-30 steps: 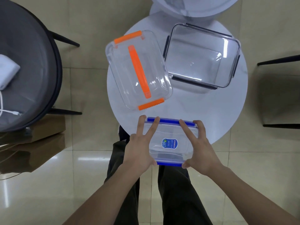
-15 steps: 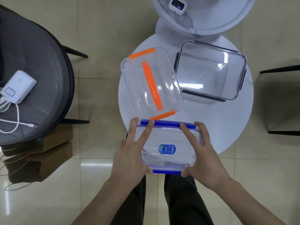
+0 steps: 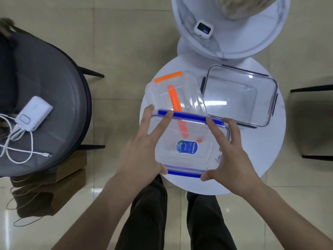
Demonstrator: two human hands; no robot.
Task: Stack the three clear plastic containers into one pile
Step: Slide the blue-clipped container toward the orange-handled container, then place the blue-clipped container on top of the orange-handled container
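Note:
I hold a clear container with blue clips point(image 3: 187, 147) between both hands, lifted above the small round white table point(image 3: 270, 150). My left hand point(image 3: 144, 147) grips its left side and my right hand point(image 3: 228, 156) grips its right side. It partly overlaps the near end of the clear container with orange clips and an orange handle point(image 3: 173, 94), which rests on the table. A third clear container with dark clips point(image 3: 237, 94) stands to the right of the orange one, touching or nearly touching it.
A second round white table point(image 3: 252, 42) with a small white device point(image 3: 203, 30) stands behind. A grey chair point(image 3: 45, 105) at left holds a white power bank point(image 3: 34, 112) and cable. Dark chair legs point(image 3: 311, 89) are at right. My legs are below.
Both hands have lifted the blue-clipped container from the table's near edge and carried it forward, so it now overlaps the orange-clipped container.

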